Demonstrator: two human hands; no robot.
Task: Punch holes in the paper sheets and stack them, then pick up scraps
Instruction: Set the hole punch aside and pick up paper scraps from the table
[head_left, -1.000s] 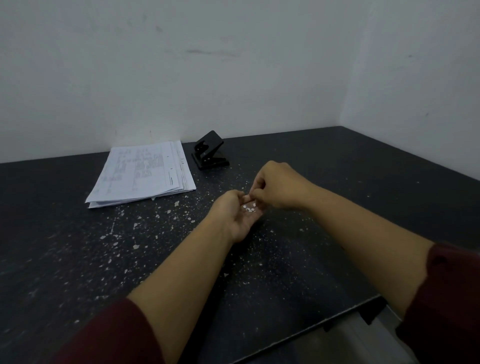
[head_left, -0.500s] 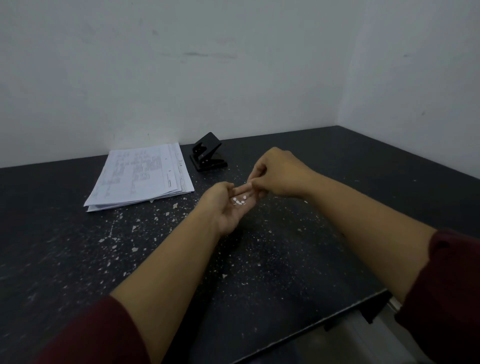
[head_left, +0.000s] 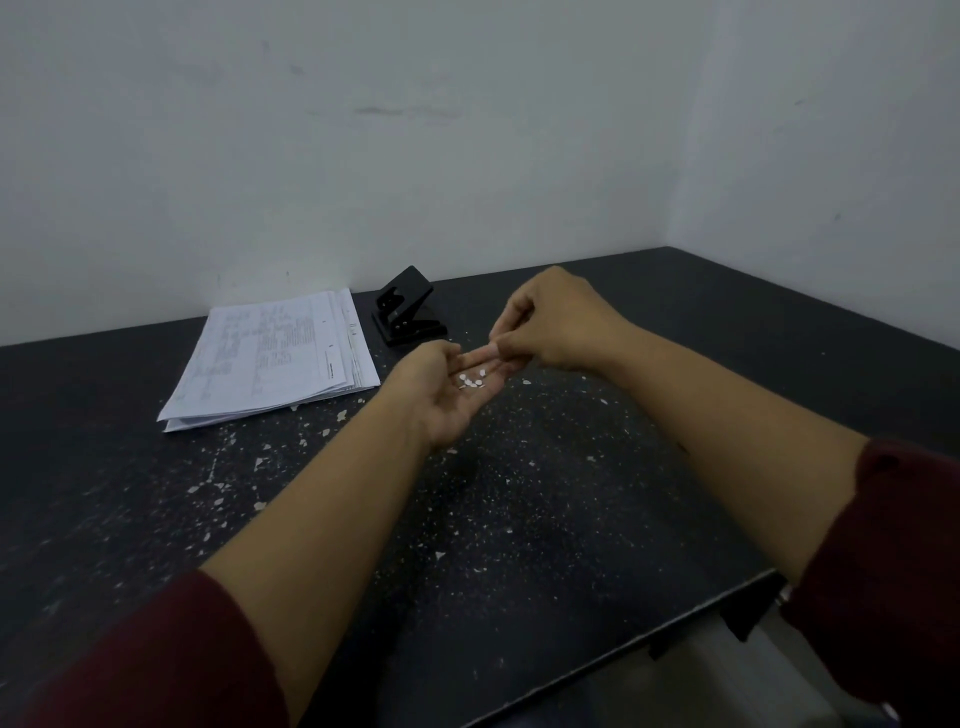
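My left hand (head_left: 452, 395) lies palm up above the dark table, cupped, with several small white paper scraps (head_left: 471, 381) resting on its fingers. My right hand (head_left: 550, 322) hovers just right of it, its thumb and forefinger pinched together at the left hand's fingertips; whether a scrap sits in the pinch is too small to tell. A stack of printed paper sheets (head_left: 270, 358) lies at the back left. The black hole punch (head_left: 408, 314) stands just right of the stack, near the wall.
The black speckled table (head_left: 571, 493) meets white walls at the back and right. Its front edge runs diagonally at the lower right. A few pale flecks lie loose on the surface near the hands.
Both hands have risen and moved a little away from me, toward the hole punch. The scraps stay in the left palm.
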